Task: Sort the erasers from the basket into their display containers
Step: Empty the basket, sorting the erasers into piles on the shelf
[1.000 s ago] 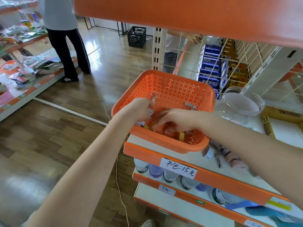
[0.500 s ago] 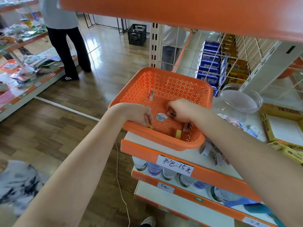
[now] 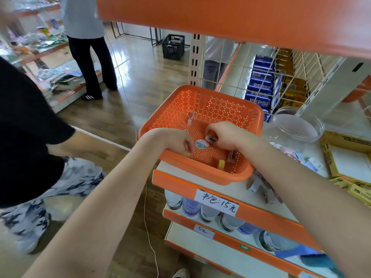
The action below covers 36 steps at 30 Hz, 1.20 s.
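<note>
An orange perforated basket (image 3: 216,103) sits tilted on the shelf's left end. Both my hands are inside it. My left hand (image 3: 176,140) curls over the near-left rim, its fingers round a small yellow eraser (image 3: 187,155). My right hand (image 3: 222,136) reaches into the middle and pinches a pink wrapped eraser (image 3: 210,139). Loose in the basket lie a yellow eraser (image 3: 221,164), a dark-wrapped eraser (image 3: 232,155), a pale eraser (image 3: 190,118) near the back, and a round price sticker (image 3: 201,144). A clear round container (image 3: 299,125) stands to the right.
Loose wrapped erasers (image 3: 297,157) lie on the white shelf by yellow cardboard boxes (image 3: 349,157). An orange shelf (image 3: 230,15) hangs overhead. Bottles fill the shelf below. A person in a black top (image 3: 26,137) passes close on the left; another stands farther back.
My right hand moved from the near side of the basket to its middle and closed on a pink eraser. A person in black has walked into view on the left.
</note>
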### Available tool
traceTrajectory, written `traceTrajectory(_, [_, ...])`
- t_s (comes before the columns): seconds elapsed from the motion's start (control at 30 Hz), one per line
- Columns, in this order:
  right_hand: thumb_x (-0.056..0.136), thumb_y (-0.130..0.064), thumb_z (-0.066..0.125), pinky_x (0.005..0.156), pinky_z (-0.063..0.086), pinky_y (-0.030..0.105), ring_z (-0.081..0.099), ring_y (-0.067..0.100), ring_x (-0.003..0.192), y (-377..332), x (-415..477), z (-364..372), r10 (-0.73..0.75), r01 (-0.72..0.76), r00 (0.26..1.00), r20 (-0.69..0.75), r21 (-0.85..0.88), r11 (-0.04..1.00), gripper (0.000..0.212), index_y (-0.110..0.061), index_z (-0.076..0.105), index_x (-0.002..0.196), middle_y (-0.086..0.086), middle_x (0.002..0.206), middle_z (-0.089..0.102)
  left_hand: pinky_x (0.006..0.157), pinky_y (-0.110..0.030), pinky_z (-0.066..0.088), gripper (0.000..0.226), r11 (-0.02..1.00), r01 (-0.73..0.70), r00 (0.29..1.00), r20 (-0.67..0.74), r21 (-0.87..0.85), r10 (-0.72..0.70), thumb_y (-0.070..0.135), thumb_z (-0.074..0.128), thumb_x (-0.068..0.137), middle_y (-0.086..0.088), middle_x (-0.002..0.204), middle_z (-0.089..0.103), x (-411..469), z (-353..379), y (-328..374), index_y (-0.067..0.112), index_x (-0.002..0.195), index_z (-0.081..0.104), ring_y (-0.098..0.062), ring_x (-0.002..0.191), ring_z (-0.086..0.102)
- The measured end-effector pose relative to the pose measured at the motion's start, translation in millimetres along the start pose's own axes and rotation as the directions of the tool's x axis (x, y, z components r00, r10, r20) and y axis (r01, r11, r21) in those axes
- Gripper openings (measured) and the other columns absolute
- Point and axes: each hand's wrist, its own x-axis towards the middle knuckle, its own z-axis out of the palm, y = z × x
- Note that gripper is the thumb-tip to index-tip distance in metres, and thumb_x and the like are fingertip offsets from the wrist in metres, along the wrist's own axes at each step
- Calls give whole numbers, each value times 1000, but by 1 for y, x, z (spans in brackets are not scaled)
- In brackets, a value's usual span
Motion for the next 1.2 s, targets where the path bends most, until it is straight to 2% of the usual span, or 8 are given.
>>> traceTrajectory(0.17, [85, -11, 58, 86, 44, 32, 54, 23, 103, 1, 2, 1, 5, -5, 1000, -12, 30, 1000, 36, -20, 55, 119, 5, 119, 57, 80, -26, 43, 27, 993, 44, 996, -82, 110, -35, 22, 63, 87, 3, 113, 57, 2, -1, 0, 21, 113, 59, -15, 95, 53])
traceTrajectory(0.4, [84, -10, 60, 86, 42, 31, 53, 22, 104, 2, 5, -1, 8, 3, 994, -107, 106, 994, 38, -20, 54, 121, 5, 118, 56, 82, -29, 50, 30, 999, -41, 933, -360, -23, 30, 15, 68, 80, 0, 103, 64, -4, -2, 2, 17, 110, 64, -17, 95, 60])
traceTrajectory(0.5, [83, -13, 60, 81, 37, 26, 51, 20, 102, 0, -1, -9, -5, 55, 968, -249, 192, 980, 35, -21, 54, 117, 4, 112, 53, 79, -21, 44, 32, 988, -132, 879, -469, -76, 82, 14, 68, 81, 4, 104, 63, -14, -8, 8, 17, 113, 65, -12, 95, 57])
traceTrajectory(0.67, [85, -9, 60, 78, 37, 21, 50, 8, 92, 8, -37, -39, 30, 126, 901, -433, 327, 937, 33, -20, 58, 116, -5, 105, 54, 61, -2, 38, 35, 975, -202, 791, -602, -91, 108, 18, 68, 80, 9, 103, 60, -26, -20, 28, 23, 114, 62, -3, 84, 54])
traceTrajectory(0.8, [87, -13, 64, 73, 42, 13, 50, -5, 77, 43, -80, -54, 174, 82, 838, -518, 434, 897, 35, -23, 59, 120, -10, 101, 56, 77, -16, 48, 31, 929, -346, 738, -650, -131, 183, 17, 66, 80, 12, 100, 63, -24, -23, 72, 26, 110, 63, -5, 89, 58])
traceTrajectory(0.93, [87, -18, 64, 75, 45, 17, 56, 7, 85, 93, -137, -50, 360, -73, 791, -495, 507, 859, 30, -26, 61, 116, -8, 105, 60, 68, -3, 41, 31, 890, -451, 701, -643, -66, 307, 15, 66, 81, 12, 92, 61, -10, -15, 137, 19, 111, 65, -3, 81, 58])
traceTrajectory(1.13, [88, -26, 63, 78, 44, 22, 61, 13, 94, 166, -237, -26, 556, -299, 701, -446, 524, 797, 19, -32, 66, 106, -5, 103, 67, 76, -9, 46, 24, 843, -532, 685, -545, 80, 483, 32, 64, 81, 12, 91, 65, 29, 16, 238, 23, 104, 67, -7, 86, 60])
traceTrajectory(1.2, [87, -21, 63, 72, 36, 12, 56, 9, 89, 182, -269, -19, 587, -342, 655, -476, 506, 792, 17, -29, 68, 101, -6, 98, 64, 83, -17, 45, 30, 811, -563, 664, -495, 162, 560, 36, 65, 79, 5, 99, 68, 37, 31, 266, 23, 106, 69, -12, 93, 61])
